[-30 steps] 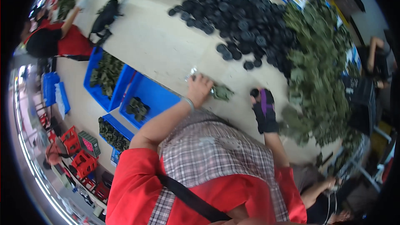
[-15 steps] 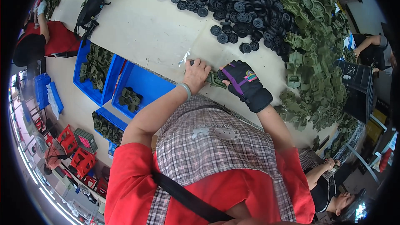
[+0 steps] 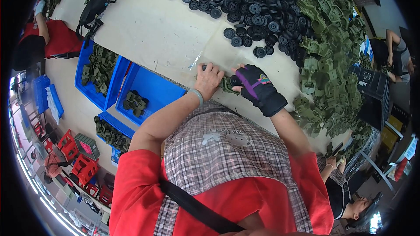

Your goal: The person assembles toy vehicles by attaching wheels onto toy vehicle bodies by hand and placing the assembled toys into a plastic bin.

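My bare left hand (image 3: 209,80) is closed around one end of a green plastic toy vehicle body (image 3: 227,85), just above the table's near edge. A small dark piece (image 3: 204,67) shows at that hand's fingertips; its kind is hard to make out. My right hand (image 3: 259,88), in a black and purple fingerless glove, closes on a black toy wheel (image 3: 235,81) at the other end of the body. Wheel and body touch or nearly touch. Both hands hide much of the body.
Black wheels (image 3: 253,8) are heaped at the far side of the table (image 3: 144,26). Green vehicle bodies (image 3: 332,61) pile up on the right. To the left, blue bins (image 3: 153,88) hold some green pieces (image 3: 135,103). A black bag (image 3: 94,6) lies farther left. Other people sit at both sides.
My hands keep nearly the same place and grip, with only slight finger shifts. The whole view has moved a little. At the right, a co-worker's arms have changed position.
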Demonstrator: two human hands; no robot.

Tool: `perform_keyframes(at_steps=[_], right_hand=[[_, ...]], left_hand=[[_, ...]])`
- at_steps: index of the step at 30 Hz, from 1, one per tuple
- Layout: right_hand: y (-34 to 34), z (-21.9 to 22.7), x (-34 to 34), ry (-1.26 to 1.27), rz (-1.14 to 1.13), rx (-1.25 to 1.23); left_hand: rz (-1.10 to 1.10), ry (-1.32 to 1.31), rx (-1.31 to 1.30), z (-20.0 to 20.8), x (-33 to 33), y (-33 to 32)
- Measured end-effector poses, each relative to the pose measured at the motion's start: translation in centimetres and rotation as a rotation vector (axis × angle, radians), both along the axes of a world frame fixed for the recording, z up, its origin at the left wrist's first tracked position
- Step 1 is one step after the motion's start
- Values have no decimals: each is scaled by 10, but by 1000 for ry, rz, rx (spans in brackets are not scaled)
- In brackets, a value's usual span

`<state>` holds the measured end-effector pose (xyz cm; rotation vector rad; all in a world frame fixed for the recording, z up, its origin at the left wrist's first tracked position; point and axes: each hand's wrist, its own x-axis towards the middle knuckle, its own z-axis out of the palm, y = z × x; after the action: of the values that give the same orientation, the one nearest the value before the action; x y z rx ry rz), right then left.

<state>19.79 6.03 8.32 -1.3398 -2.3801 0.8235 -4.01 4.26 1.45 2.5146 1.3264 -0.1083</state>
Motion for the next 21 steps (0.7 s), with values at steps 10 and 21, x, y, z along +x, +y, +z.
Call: perform_keyframes(at_steps=[10,21], right_hand=[[19,-52,-46,42,-166,-66],[16,-62,-47,-16,-285,-166]], left_hand=[[32,-136,117,-6,1,-4],[19,-137,76,-15,-1,-3]])
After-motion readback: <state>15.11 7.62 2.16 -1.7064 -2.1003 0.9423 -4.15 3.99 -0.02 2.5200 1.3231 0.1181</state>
